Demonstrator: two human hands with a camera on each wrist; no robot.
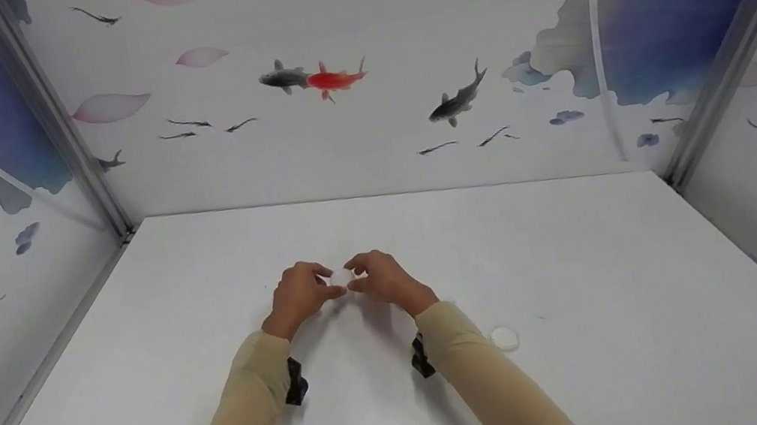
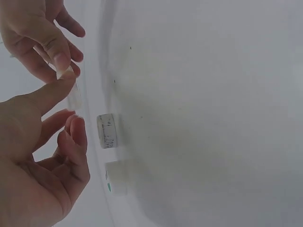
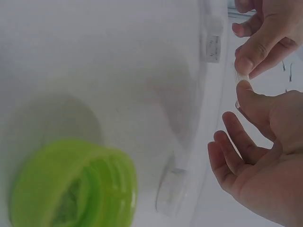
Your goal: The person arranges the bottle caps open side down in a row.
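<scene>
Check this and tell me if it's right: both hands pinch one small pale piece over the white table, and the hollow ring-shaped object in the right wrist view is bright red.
Wrong on colour: the right wrist view shows the hollow ring-shaped object is lime green. The rest stands: left hand and right hand pinch one small pale piece over the white table.
</scene>
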